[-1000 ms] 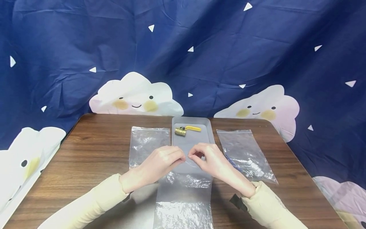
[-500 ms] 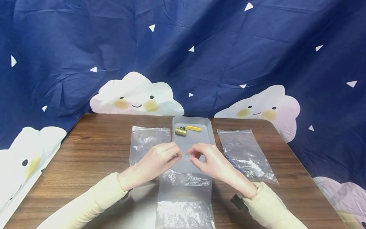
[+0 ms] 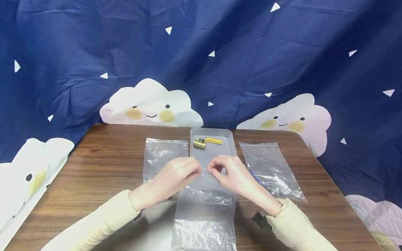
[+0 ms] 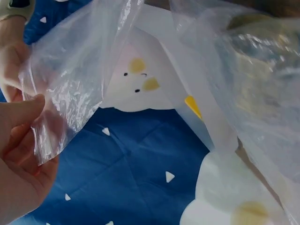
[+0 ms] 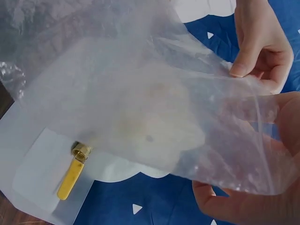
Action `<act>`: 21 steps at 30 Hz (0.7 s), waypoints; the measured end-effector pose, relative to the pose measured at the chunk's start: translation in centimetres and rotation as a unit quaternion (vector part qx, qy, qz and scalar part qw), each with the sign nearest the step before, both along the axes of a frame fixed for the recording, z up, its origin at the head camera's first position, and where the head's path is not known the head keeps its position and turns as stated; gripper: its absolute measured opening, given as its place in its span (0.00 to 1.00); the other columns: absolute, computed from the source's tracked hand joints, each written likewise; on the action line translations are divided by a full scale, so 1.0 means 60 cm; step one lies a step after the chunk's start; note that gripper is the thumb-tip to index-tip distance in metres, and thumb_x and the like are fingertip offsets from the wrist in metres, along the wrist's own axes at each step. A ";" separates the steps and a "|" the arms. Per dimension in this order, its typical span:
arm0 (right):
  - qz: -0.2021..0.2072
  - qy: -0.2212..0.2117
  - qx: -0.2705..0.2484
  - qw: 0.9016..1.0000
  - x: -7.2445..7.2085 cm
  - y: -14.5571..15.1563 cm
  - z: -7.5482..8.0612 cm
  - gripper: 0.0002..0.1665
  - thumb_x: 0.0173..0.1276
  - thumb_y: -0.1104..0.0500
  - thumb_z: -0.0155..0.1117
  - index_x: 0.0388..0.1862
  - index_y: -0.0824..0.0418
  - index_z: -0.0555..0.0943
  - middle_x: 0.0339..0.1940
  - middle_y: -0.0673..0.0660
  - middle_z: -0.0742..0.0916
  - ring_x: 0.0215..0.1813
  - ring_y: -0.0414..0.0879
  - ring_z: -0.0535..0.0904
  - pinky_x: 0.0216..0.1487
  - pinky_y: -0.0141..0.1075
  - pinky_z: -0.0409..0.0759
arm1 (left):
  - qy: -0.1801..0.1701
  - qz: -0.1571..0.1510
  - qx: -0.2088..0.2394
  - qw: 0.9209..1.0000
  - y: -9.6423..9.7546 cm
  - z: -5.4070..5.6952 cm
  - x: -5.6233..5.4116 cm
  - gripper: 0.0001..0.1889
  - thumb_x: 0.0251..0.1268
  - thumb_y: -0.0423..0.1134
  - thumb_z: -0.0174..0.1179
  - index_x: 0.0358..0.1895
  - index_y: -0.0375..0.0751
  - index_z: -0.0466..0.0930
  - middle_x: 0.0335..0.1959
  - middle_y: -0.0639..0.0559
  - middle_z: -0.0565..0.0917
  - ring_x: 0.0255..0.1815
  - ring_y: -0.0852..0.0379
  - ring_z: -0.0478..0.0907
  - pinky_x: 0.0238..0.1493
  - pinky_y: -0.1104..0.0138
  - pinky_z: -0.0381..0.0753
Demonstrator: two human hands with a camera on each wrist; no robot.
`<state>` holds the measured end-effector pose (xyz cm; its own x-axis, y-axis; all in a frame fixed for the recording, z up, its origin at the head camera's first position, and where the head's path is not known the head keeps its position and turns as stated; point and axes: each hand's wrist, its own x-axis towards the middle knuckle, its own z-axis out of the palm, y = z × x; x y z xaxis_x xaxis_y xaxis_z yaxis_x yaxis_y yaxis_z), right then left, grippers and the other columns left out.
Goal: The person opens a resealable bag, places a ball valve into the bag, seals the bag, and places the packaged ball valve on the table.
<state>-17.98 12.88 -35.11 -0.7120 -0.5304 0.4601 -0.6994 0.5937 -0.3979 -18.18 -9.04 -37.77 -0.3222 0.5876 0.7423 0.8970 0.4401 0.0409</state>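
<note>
In the head view both hands are close together, pinching the top edge of a clear plastic zip bag (image 3: 205, 212) that stretches down toward the person. My left hand (image 3: 177, 176) has thumb and fingertips on the bag's left side of the mouth. A short gap away, my right hand (image 3: 232, 174) pinches the same edge with thumb and forefinger. In the left wrist view, the left hand's thumb (image 4: 28, 110) lies against the film. Behind the hands, a brass ball valve (image 3: 199, 144) with a yellow lever lies in a shallow grey tray (image 3: 228, 137).
A clear zip bag (image 3: 166, 150) lies left of the tray. Right of it, another zip bag (image 3: 260, 153) holds white and blue pieces. A blurred golden-brown shape (image 4: 255, 70) shows through plastic in the left wrist view. The wooden table (image 3: 106, 157) ends at a blue cloud-print curtain (image 3: 220, 76).
The fingertips shift slightly along the bag's edge; they drew apart a little half a second ago and are close again. Valve, tray and side bags stay put.
</note>
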 end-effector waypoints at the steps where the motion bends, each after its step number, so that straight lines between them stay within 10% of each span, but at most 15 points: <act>1: -0.002 -0.002 0.001 1.000 0.000 0.001 0.000 0.05 0.61 0.67 0.69 0.29 0.57 0.85 0.27 0.48 0.88 0.30 0.35 0.80 0.34 0.26 0.80 | -0.001 0.002 0.003 1.000 -0.001 0.001 -0.001 0.09 0.57 0.30 0.69 0.36 0.44 0.79 0.31 0.58 0.83 0.34 0.65 0.79 0.38 0.75 0.79; 21: -0.006 0.021 -0.010 1.000 -0.008 -0.011 0.000 0.04 0.60 0.65 0.72 0.28 0.57 0.85 0.27 0.48 0.87 0.30 0.35 0.79 0.34 0.26 0.79 | 0.019 0.007 -0.018 1.000 -0.009 0.002 0.005 0.06 0.59 0.31 0.67 0.37 0.42 0.81 0.36 0.57 0.85 0.40 0.62 0.82 0.46 0.73 0.81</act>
